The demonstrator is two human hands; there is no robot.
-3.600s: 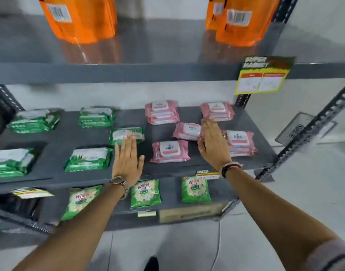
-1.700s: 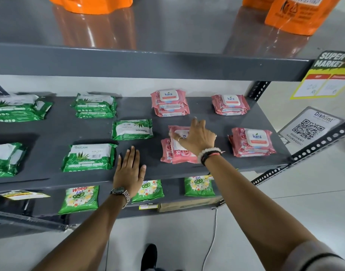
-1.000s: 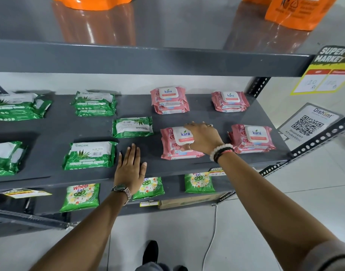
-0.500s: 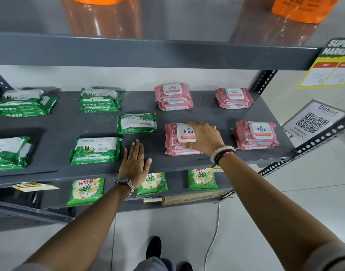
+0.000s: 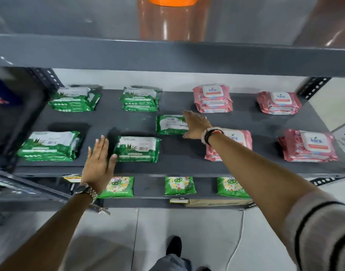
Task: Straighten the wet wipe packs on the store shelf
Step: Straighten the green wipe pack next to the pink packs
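Count the wet wipe stock on your grey shelf [image 5: 179,165]: five green stacks and four pink stacks. Below, on the lower shelf, three green sachets [image 5: 180,185] lie flat along the front edge.

Your right hand [image 5: 195,125] reaches across with fingers stretched out and apart, its fingertips over the right end of the lone green pack [image 5: 170,124] in the middle; whether it presses on the pack or only hovers cannot be told. That pack sits out of line with the rest, between the back and front rows. Just behind your right wrist and partly hidden by it lies a pink stack [image 5: 236,145]. Behind your fingertips, to the right, sits another pink stack [image 5: 213,98].

Your left hand [image 5: 99,163] is flat and spread, holding nothing, over the shelf's front edge. A green stack [image 5: 138,148] lies just right of its fingers, another [image 5: 49,146] further left.
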